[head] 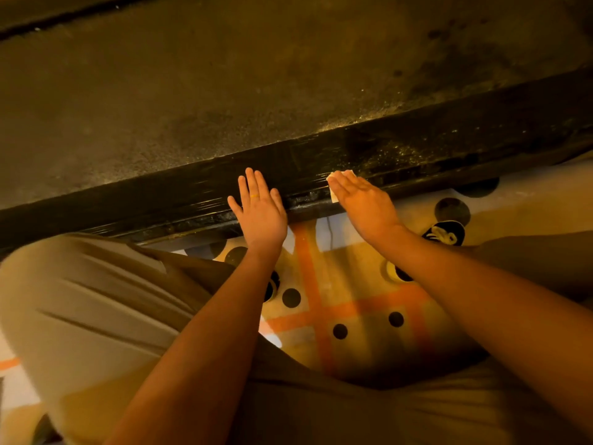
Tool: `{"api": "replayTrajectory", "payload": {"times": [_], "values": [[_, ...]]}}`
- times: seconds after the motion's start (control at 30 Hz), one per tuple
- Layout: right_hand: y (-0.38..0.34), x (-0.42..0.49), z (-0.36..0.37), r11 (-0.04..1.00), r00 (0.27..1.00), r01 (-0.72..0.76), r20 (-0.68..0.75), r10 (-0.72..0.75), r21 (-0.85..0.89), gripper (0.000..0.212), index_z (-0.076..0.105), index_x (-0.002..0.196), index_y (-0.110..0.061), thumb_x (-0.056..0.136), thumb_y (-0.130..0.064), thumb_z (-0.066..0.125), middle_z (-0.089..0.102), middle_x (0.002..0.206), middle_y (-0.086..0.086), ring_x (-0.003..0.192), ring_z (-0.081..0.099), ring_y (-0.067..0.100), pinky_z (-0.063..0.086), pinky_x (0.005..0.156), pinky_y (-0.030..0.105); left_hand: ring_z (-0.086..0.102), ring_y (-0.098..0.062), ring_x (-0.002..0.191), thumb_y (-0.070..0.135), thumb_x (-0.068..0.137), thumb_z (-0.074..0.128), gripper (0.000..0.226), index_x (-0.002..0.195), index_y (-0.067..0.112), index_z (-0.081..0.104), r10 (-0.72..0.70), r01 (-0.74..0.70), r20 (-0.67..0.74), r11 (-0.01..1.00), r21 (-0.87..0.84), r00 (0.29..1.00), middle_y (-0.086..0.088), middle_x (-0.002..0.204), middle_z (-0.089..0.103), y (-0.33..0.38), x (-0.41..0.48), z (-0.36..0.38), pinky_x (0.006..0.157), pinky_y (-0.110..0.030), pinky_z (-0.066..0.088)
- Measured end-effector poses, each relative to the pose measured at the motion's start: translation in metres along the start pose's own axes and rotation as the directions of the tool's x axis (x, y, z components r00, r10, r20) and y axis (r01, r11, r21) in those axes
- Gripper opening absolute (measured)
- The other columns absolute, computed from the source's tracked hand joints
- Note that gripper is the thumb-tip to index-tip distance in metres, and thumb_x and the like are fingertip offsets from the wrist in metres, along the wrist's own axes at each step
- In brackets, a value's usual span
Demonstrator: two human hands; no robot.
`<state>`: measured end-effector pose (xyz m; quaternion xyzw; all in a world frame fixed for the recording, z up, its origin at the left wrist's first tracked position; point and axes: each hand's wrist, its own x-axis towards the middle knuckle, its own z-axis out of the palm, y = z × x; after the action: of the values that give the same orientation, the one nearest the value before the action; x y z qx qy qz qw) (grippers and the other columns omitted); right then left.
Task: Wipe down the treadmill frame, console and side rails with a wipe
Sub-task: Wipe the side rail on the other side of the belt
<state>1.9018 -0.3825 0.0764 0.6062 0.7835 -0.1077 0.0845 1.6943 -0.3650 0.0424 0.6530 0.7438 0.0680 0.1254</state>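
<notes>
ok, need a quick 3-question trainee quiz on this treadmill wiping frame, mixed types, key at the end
1. True or false: the wipe is pressed under the flat right hand.
2. The left hand is: A) gripping a spray bottle; B) resting flat on the side rail; C) lifted clear of the treadmill.
3. Fill in: one finger of the left hand wears a ____.

Key: 1 true; 2 B; 3 ring.

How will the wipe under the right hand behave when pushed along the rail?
Probably floppy: the wipe looks thin and bends over the side rail edge. Likely light, being small. The flat right hand should drag it easily.
</notes>
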Motion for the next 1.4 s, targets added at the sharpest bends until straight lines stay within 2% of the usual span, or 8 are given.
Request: {"api": "replayTrajectory", "payload": {"times": [0.13,0.23,0.5,0.67,0.87,1.07,1.3,1.4], "values": [[-0.015,0.004,0.001,0.998,0.998,0.063,-0.032,-0.063,-0.005,0.074,-0.002,0.158,-0.006,0.097,0.006,0.039,0.000,0.167,0.012,0.154,-0.001,0.028,-0.003,0.122,0.033,-0.002,-0.024,0.155,0.037,0.109,0.017,0.057,0.161,0.013,0.012,0.007,-0.007,0.030,1.000,-0.009,1.000,-0.006,0.169,0.005,-0.001,0.002,-0.002,0.123,-0.054,0.000],[-0.003,0.005,0.002,0.994,0.994,0.103,-0.043,-0.102,0.019,0.078,0.002,0.159,-0.010,0.095,0.008,0.043,0.002,0.167,0.009,0.154,0.000,0.026,0.000,0.123,0.033,-0.005,-0.024,0.155,0.037,0.110,0.017,0.057,0.161,0.013,0.009,0.014,-0.014,0.053,1.000,-0.005,0.999,-0.005,0.169,0.001,-0.002,0.003,-0.004,0.124,-0.054,-0.001],[0.039,0.000,-0.002,0.996,0.997,-0.065,0.048,0.068,-0.059,0.082,-0.005,0.158,-0.009,0.096,0.004,0.047,-0.003,0.167,0.011,0.154,-0.002,0.027,0.001,0.123,0.035,-0.009,-0.024,0.155,0.040,0.109,0.014,0.059,0.161,0.013,0.004,0.048,-0.050,0.076,0.999,0.015,0.996,-0.005,0.169,-0.004,-0.008,0.002,-0.003,0.123,-0.053,-0.003],[0.005,-0.002,0.005,0.993,0.998,-0.069,0.001,0.069,0.092,0.072,-0.007,0.157,-0.006,0.102,-0.011,0.038,-0.009,0.166,0.013,0.153,-0.011,0.029,-0.011,0.119,0.035,-0.010,-0.024,0.155,0.041,0.109,0.014,0.060,0.161,0.014,0.004,0.058,-0.060,0.086,0.998,0.018,0.995,-0.005,0.169,-0.004,-0.009,0.003,-0.003,0.122,-0.053,-0.004],[0.035,-0.011,0.008,0.987,0.995,-0.095,-0.030,0.100,0.129,0.072,-0.001,0.159,-0.010,0.103,-0.031,0.040,-0.001,0.167,0.010,0.154,-0.005,0.026,0.000,0.124,0.036,-0.011,-0.024,0.155,0.041,0.109,0.014,0.060,0.161,0.014,0.002,0.055,-0.057,0.111,0.998,0.011,0.992,-0.005,0.169,-0.006,-0.010,0.004,-0.004,0.122,-0.053,-0.005],[0.074,-0.022,0.006,0.947,0.965,-0.257,-0.007,0.264,0.195,0.075,0.003,0.159,-0.011,0.101,-0.034,0.045,0.002,0.167,0.009,0.154,-0.002,0.026,0.003,0.123,0.039,-0.010,-0.025,0.155,0.041,0.109,0.015,0.060,0.161,0.013,0.004,0.059,-0.061,0.096,0.998,0.012,0.994,-0.006,0.169,-0.005,-0.008,0.003,-0.004,0.122,-0.054,-0.004],[0.060,-0.016,0.012,0.967,0.986,-0.157,-0.021,0.164,0.200,0.074,0.003,0.159,-0.013,0.101,-0.030,0.045,0.001,0.167,0.007,0.154,-0.003,0.024,0.002,0.123,0.038,-0.011,-0.025,0.155,0.040,0.109,0.015,0.060,0.161,0.013,0.003,0.051,-0.052,0.095,0.999,0.013,0.994,-0.005,0.169,-0.005,-0.007,0.003,-0.002,0.122,-0.054,-0.004],[0.090,-0.022,0.011,0.944,0.968,-0.240,-0.025,0.251,0.226,0.074,0.006,0.160,-0.016,0.100,-0.028,0.047,0.004,0.167,0.005,0.154,-0.002,0.022,0.002,0.123,0.039,-0.011,-0.024,0.155,0.040,0.109,0.015,0.059,0.161,0.013,0.003,0.050,-0.051,0.094,0.999,0.012,0.994,-0.005,0.169,-0.005,-0.007,0.003,-0.002,0.122,-0.053,-0.005]]}}
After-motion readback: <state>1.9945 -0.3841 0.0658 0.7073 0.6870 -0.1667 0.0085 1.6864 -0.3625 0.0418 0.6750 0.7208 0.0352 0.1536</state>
